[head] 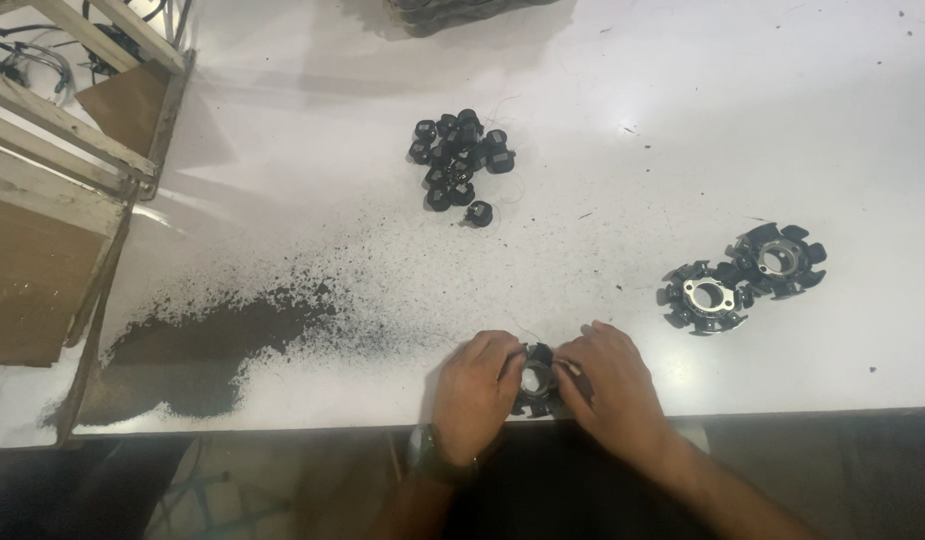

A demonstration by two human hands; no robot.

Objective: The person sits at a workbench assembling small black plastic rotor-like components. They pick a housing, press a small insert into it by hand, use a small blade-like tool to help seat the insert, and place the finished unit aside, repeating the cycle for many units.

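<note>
A white table (683, 120) carries a wide smear of black dust (213, 345), with a wooden frame (73, 170) at its left edge. At the near edge, the left hand (475, 392) and right hand (611, 385) curl inward, both gripping one black toothed ring (536, 380) between them. Two more such rings (743, 278) lie touching at right. A pile of small black caps (459, 157), over a dozen, sits farther back.
</note>
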